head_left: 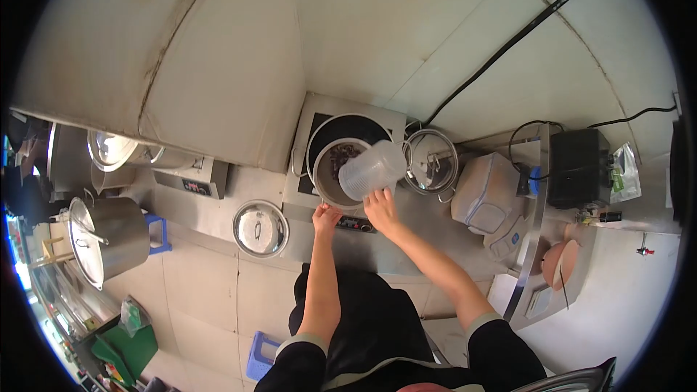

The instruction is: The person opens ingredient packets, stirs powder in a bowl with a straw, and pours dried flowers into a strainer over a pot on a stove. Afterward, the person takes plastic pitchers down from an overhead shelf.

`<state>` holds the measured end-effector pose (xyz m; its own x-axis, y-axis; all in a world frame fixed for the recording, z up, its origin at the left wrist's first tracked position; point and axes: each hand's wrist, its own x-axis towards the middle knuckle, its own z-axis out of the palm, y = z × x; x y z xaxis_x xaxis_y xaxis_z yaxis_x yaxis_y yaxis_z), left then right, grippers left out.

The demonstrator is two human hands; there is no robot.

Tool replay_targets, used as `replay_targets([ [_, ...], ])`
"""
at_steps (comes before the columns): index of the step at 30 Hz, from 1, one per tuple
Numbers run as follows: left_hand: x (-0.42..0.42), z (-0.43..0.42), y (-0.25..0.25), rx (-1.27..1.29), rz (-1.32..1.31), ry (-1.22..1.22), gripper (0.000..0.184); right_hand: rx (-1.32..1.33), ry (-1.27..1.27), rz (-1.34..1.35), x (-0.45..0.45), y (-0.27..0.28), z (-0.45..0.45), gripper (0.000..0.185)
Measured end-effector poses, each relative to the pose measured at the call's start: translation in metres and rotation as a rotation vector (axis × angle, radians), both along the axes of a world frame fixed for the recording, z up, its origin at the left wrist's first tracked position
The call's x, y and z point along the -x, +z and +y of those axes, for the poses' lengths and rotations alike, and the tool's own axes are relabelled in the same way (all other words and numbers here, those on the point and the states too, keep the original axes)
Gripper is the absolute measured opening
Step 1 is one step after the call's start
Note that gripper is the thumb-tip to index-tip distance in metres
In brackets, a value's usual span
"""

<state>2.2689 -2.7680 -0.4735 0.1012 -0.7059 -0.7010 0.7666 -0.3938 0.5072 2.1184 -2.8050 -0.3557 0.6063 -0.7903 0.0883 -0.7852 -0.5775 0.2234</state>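
Observation:
In my right hand (380, 208) is a clear plastic measuring jug (372, 170), tilted with its mouth over a metal inner pot (332, 187). My left hand (327, 218) is closed at the near rim of this inner pot, its fingertips partly hidden. Dark reddish pieces (341, 156) lie inside, and the jug covers the right part of the opening. The inner pot sits within a larger two-handled pot (377, 127) on a countertop cooker (299, 192). Whether liquid is flowing from the jug cannot be made out.
A lidded pot (430, 162) stands right of the cooker, then a large plastic container (488, 192). A steel lid (261, 229) lies on the counter at left. A tall stockpot (120, 236) stands farther left. A shelf at right carries a black appliance (579, 168).

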Motion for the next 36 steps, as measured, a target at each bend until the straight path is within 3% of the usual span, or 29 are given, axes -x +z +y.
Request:
replay_targets([
  [1, -0.001, -0.002, 0.000, -0.014, 0.005, 0.000, 0.018, 0.022, -0.008, 0.002, 0.001, 0.006, 0.002, 0.011],
  [3, -0.001, -0.002, 0.004, -0.027, -0.032, -0.016, 0.017, -0.099, -0.285, -0.455, 0.007, 0.021, 0.007, 0.017],
  [5, -0.001, 0.001, 0.000, 0.047, 0.018, 0.011, 0.017, -0.249, -0.668, -0.677, 0.023, 0.008, 0.003, 0.027],
  [6, -0.001, -0.001, 0.001, 0.059, 0.018, 0.002, 0.017, -0.292, -0.863, -1.028, 0.038, -0.007, -0.002, 0.029],
  [7, 0.000, -0.002, 0.007, 0.066, 0.003, -0.008, 0.019, -0.549, -1.042, -1.385, 0.054, 0.007, -0.014, 0.032],
  [8, -0.003, -0.001, -0.005, 0.211, 0.093, -0.023, 0.023, -0.472, -1.031, -1.406, 0.069, 0.034, -0.029, 0.032],
  [10, 0.000, -0.007, 0.007, 0.093, 0.065, -0.004, 0.026, -0.524, -1.002, -1.641, 0.084, 0.109, -0.041, 0.035],
  [11, -0.003, -0.006, 0.003, 0.076, 0.078, 0.003, 0.027, -0.395, -0.967, -1.577, 0.091, 0.143, -0.051, 0.036],
  [14, -0.007, -0.004, -0.010, 0.105, 0.035, -0.056, 0.022, -0.389, -0.740, -1.731, 0.119, 0.274, -0.078, 0.025],
  [15, -0.008, -0.004, -0.012, 0.119, 0.036, -0.057, 0.022, -0.256, -0.595, -1.855, 0.119, 0.317, -0.084, 0.022],
  [17, -0.008, -0.007, -0.011, 0.074, 0.046, -0.058, 0.024, -0.260, -0.310, -1.636, 0.147, 0.406, -0.106, 0.021],
  [20, -0.006, -0.008, -0.004, 0.014, 0.018, -0.041, 0.024, 0.066, -0.409, -1.429, 0.139, 0.536, -0.114, 0.018],
  [23, -0.006, -0.007, -0.005, 0.011, 0.030, -0.038, 0.024, 0.098, -0.465, -1.389, 0.149, 0.611, -0.139, 0.022],
  [26, -0.008, -0.007, -0.012, 0.051, 0.044, -0.047, 0.023, 0.228, -0.416, -1.223, 0.150, 0.644, -0.152, 0.028],
  [28, -0.009, -0.006, -0.017, 0.042, 0.038, -0.052, 0.023, 0.388, -0.549, -1.043, 0.147, 0.647, -0.159, 0.049],
  [29, -0.009, -0.009, -0.020, 0.029, 0.031, -0.059, 0.023, 0.392, -0.539, -1.044, 0.146, 0.647, -0.162, 0.049],
  [31, -0.009, -0.011, -0.019, 0.012, 0.035, -0.062, 0.023, 0.590, -0.487, -1.108, 0.137, 0.641, -0.163, 0.069],
  [34, -0.012, -0.009, -0.021, 0.001, 0.064, -0.065, 0.024, 0.590, -0.307, -1.043, 0.143, 0.639, -0.165, 0.073],
  [36, -0.010, -0.008, -0.022, 0.016, 0.094, -0.054, 0.024, 0.581, -0.330, -1.010, 0.146, 0.640, -0.165, 0.068],
])
